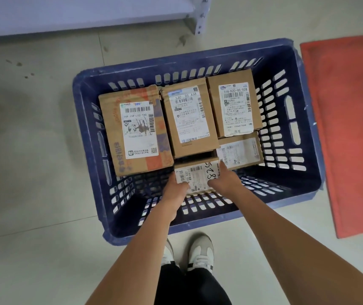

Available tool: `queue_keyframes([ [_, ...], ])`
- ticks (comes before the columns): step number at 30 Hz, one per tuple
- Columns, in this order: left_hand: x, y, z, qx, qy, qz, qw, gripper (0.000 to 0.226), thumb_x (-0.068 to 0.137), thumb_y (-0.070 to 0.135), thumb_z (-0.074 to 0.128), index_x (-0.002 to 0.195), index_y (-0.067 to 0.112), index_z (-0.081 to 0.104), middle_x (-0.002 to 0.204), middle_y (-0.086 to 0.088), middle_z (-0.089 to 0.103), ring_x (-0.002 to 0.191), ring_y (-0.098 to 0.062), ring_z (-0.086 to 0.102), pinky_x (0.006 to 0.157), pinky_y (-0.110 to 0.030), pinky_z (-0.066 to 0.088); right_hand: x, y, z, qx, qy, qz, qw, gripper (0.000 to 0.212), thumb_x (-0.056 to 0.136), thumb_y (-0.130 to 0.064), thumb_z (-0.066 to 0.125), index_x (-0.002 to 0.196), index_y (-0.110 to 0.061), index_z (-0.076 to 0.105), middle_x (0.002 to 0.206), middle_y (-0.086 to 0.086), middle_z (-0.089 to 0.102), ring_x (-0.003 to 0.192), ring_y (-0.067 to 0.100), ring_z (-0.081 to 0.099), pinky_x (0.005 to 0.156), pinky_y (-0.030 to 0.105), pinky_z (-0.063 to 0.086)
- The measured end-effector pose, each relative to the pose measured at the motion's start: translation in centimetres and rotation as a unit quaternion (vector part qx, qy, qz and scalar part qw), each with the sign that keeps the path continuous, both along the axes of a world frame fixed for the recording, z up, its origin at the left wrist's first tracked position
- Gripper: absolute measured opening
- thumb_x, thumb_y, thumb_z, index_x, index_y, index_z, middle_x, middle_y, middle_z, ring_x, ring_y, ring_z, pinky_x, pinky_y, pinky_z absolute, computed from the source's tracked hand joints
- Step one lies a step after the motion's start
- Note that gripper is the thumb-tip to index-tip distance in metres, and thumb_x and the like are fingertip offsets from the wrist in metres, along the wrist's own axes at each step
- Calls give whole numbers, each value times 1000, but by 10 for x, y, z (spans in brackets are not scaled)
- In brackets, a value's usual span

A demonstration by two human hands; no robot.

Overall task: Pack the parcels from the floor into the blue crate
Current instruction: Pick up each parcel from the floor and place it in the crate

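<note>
Two hands, left hand [177, 187] and right hand [225, 179], gripping small white-labelled cardboard parcel [196, 175] inside blue crate [198, 225]

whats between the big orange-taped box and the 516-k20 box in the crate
In the head view, one parcel: the 530 D5 A68 box stands between the orange-taped box and the 516-K20 box.

Blue crate [303, 119] on a tiled floor, four labelled parcels packed along its far side. Left hand [176, 186] and right hand [226, 179] grip a fifth small parcel [196, 175] near the centre.
</note>
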State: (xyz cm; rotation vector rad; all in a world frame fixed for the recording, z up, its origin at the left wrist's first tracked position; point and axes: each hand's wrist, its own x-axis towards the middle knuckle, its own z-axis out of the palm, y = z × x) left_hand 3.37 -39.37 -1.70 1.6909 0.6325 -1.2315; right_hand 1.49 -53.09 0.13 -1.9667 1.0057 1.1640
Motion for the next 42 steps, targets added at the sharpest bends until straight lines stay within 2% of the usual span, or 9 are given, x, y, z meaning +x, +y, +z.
queue_keyframes([
  [3, 3, -5, -14, 4, -11, 22, 1000, 46, 89, 0, 41, 129, 21, 47, 130, -5, 57, 108, -18, 54, 90, -29, 41, 0, -2, -9, -19, -13, -8, 1000, 76, 86, -16, 53, 149, -18, 10, 145, 20, 20, 111, 36, 51, 90, 37, 49],
  [10, 11, -14, -34, 18, 30, 101, 994, 52, 88, -4, 39, 133, 22, 46, 131, -6, 58, 116, -23, 55, 99, -35, 45, 6, -1, -21, -1, -76, -77, 994, 71, 81, -15, 55, 144, -19, 23, 122, 12, 56, 104, 30, 58, 81, 38, 50],
  [20, 11, -16, -34, 14, 55, 148, 987, 43, 93, 1, 38, 131, 17, 47, 129, -10, 58, 111, -23, 58, 85, -28, 46, 5, -8, -20, 9, -105, -50, 993, 61, 81, -9, 54, 139, -14, 35, 118, 12, 60, 94, 25, 60, 75, 34, 54],
  [28, 1, 15, 20, 118, -16, -185, 975, 38, 95, 18, 38, 129, 8, 50, 134, -15, 53, 119, -32, 51, 93, -33, 42, -8, 1, 20, 49, -51, -10, 997, 38, 85, -17, 54, 122, -6, 55, 111, 14, 61, 78, 22, 56, 52, 20, 40],
  [31, 11, 33, 50, 101, -18, -130, 986, 42, 94, 14, 39, 135, 7, 46, 137, -14, 51, 123, -31, 49, 99, -32, 39, -3, 18, 42, 38, -46, 19, 998, 41, 85, -16, 52, 125, -6, 52, 116, 16, 61, 77, 21, 54, 49, 20, 37],
  [34, 27, 53, 79, 80, -35, -57, 995, 48, 93, 13, 39, 141, 15, 39, 136, -11, 51, 111, -27, 56, 88, -28, 42, 18, 41, 73, 34, -60, 27, 997, 54, 84, -16, 56, 136, -10, 43, 128, 14, 54, 84, 18, 52, 68, 24, 47],
  [38, 48, 85, 135, 51, -62, 45, 996, 41, 91, 11, 41, 131, 15, 48, 79, -4, 56, 61, -13, 45, 59, -27, 37, 54, 87, 129, 22, -113, 27, 993, 50, 82, -16, 57, 132, -16, 48, 104, 6, 56, 83, 18, 56, 77, 33, 51],
  [40, 64, 110, 167, 41, -78, 68, 994, 40, 91, 13, 44, 131, 12, 47, 90, -3, 58, 65, -14, 51, 60, -28, 39, 76, 119, 162, 41, -140, 47, 988, 54, 83, -16, 55, 135, -21, 45, 110, 4, 55, 77, 13, 56, 64, 25, 50],
  [42, 80, 145, 193, 33, -86, 88, 992, 45, 90, 14, 48, 135, 10, 44, 118, -10, 60, 92, -25, 62, 69, -32, 46, 95, 158, 189, 58, -165, 76, 982, 60, 83, -14, 55, 140, -26, 40, 130, 9, 52, 96, 19, 60, 72, 27, 50],
])
